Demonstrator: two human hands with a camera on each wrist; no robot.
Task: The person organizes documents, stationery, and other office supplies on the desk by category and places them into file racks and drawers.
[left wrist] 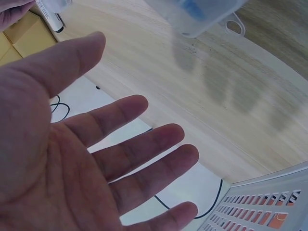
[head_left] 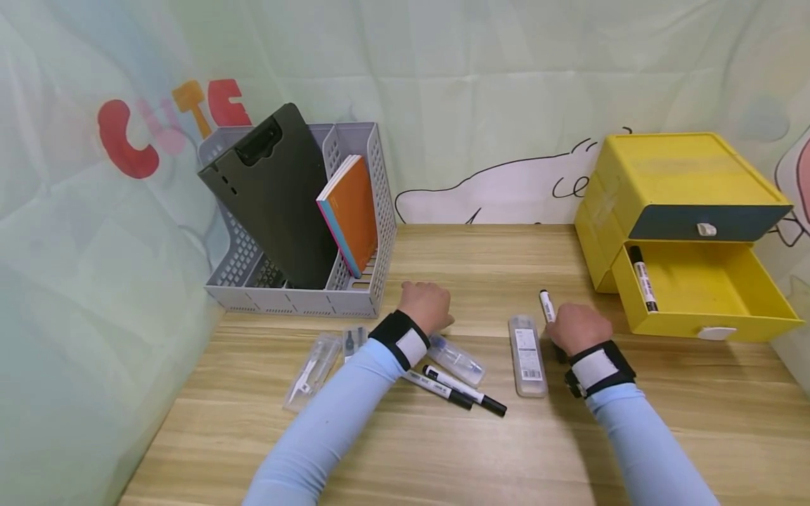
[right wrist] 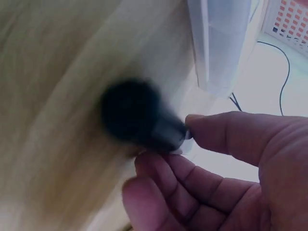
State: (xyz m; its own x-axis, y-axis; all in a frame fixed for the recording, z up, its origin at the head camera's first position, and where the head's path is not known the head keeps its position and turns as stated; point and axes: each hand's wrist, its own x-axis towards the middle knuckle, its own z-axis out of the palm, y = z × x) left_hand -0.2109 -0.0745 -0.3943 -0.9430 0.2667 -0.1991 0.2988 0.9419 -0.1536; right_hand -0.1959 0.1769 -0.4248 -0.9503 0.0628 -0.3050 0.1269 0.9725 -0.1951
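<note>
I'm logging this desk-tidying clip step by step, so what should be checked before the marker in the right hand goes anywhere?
1. Grip: right hand pinches the marker between thumb and fingers: ok.
2. Cap on the held marker: the right wrist view is blurred: cannot tell.
3. Lower yellow drawer pulled open, one marker inside, bare floor beside it: ok.
4. Top drawer closed: ok.
5. Left hand open, holding nothing: ok.
6. Two markers and clear cases lie loose on the table: not ok.
</note>
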